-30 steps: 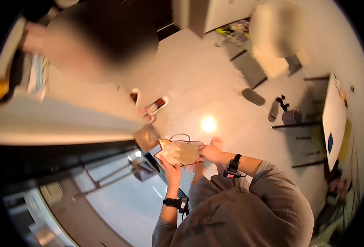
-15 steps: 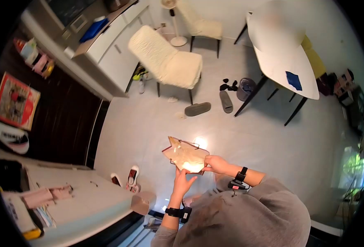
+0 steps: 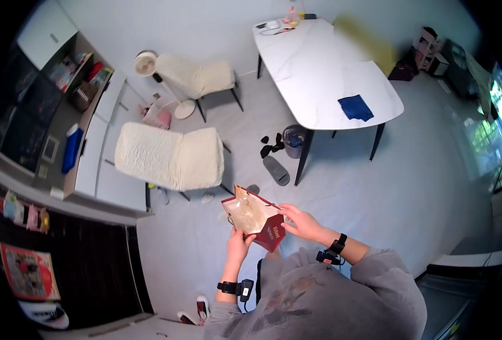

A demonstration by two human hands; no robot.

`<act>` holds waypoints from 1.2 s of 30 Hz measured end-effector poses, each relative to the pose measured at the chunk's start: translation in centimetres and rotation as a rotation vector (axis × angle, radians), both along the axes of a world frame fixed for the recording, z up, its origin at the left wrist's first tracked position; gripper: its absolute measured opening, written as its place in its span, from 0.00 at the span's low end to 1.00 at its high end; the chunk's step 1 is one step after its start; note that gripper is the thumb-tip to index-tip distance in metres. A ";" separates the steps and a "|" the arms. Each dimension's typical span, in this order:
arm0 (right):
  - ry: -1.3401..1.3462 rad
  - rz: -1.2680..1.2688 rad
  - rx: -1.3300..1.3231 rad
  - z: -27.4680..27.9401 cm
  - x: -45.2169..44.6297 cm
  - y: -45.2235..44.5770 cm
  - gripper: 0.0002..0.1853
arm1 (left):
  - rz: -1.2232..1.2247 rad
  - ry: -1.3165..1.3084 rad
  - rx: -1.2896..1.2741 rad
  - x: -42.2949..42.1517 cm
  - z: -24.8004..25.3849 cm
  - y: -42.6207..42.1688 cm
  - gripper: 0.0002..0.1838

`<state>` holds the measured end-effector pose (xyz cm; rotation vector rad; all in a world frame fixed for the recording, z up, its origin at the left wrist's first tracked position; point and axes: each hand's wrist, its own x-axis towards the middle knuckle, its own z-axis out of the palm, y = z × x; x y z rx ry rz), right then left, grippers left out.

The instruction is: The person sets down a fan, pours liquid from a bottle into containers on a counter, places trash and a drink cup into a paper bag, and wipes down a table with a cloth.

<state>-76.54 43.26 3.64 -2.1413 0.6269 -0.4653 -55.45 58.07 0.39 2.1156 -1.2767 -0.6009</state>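
Observation:
A dark red paper bag (image 3: 271, 231) with a pale, shiny inside is held in front of my body, tilted so its mouth faces up and away. Small lettering shows on its red side, and what looks like a cord handle hangs at its left edge. My left hand (image 3: 238, 247) grips the lower left edge, thumb on the red side. At the upper right edge, my right hand (image 3: 303, 222) pinches the bag between thumb and fingers. Both wrists wear black straps with small boxes.
Ahead stand a cream-covered chair (image 3: 171, 156), a white table (image 3: 313, 73) with a blue cloth (image 3: 355, 107), and a bin (image 3: 294, 140). A grey slipper (image 3: 276, 171) lies on the floor. Shoes (image 3: 203, 307) sit at lower left, near a dark door (image 3: 92, 272).
My view has swung right and up toward the table. The bag has turned so its red lettered side now shows. Both hands still hold it.

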 end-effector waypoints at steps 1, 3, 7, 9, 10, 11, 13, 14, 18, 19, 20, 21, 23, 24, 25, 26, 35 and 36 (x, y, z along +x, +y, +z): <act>0.004 -0.056 0.023 0.1 0.0 -1.4 0.21 | -0.026 0.009 -0.010 1.3 -0.4 -1.9 0.16; 0.034 -0.145 0.010 -0.4 -0.1 -4.3 0.21 | -0.069 0.005 0.024 3.2 -1.2 -5.3 0.16; 0.076 -0.309 -0.027 0.5 -0.2 -9.2 0.21 | -0.218 -0.017 -0.039 6.4 -2.6 -11.6 0.16; 0.039 -0.406 0.033 1.3 -0.2 -11.7 0.21 | -0.287 -0.153 -0.168 8.0 -3.4 -15.3 0.16; 0.047 -0.455 0.043 1.0 -0.4 -12.4 0.21 | -0.337 -0.141 -0.164 8.5 -3.3 -16.9 0.16; 0.046 -0.496 -0.077 0.9 -0.6 -13.3 0.21 | -0.342 -0.100 -0.056 9.0 -2.7 -18.3 0.18; 0.038 -0.575 -0.131 0.9 -1.1 -15.0 0.21 | -0.374 -0.108 0.031 10.1 -3.1 -21.6 0.20; 0.042 -0.623 -0.137 0.6 -1.8 -16.2 0.21 | -0.422 -0.108 0.022 10.2 -2.5 -23.5 0.20; 0.037 -0.793 -0.205 -0.5 -5.6 -23.0 0.21 | -0.471 -0.119 0.161 10.3 -2.9 -30.3 0.20; 0.009 -0.867 -0.153 -0.9 -6.7 -24.8 0.21 | -0.463 -0.125 0.180 10.2 -3.1 -31.9 0.20; 0.013 -0.874 -0.148 -1.5 -7.6 -26.7 0.21 | -0.453 -0.132 0.198 9.9 -3.4 -33.4 0.21; 0.012 -0.934 -0.163 -2.0 -8.7 -28.8 0.21 | -0.440 -0.182 0.168 9.4 -3.6 -34.6 0.21; 0.010 -1.025 -0.264 -4.3 -10.7 -33.4 0.22 | -0.435 -0.190 0.183 8.9 -4.5 -37.3 0.21; 0.010 -1.036 -0.250 -6.1 -11.5 -35.6 0.22 | -0.430 -0.196 0.193 8.8 -5.1 -38.5 0.22; -0.010 -1.088 -0.276 -7.2 -12.2 -37.7 0.22 | -0.433 -0.253 0.241 9.0 -5.8 -39.6 0.22; -0.028 -1.136 -0.306 -7.6 -13.1 -39.8 0.22 | -0.439 -0.252 0.249 8.5 -5.6 -40.7 0.22; 0.673 -1.187 -0.004 -10.4 -9.5 -47.7 0.34 | -0.411 -0.294 0.504 7.2 -6.1 -46.2 0.27; 0.677 -1.185 0.000 -10.6 -9.3 -47.8 0.34 | -0.412 -0.292 0.510 7.3 -6.6 -46.6 0.27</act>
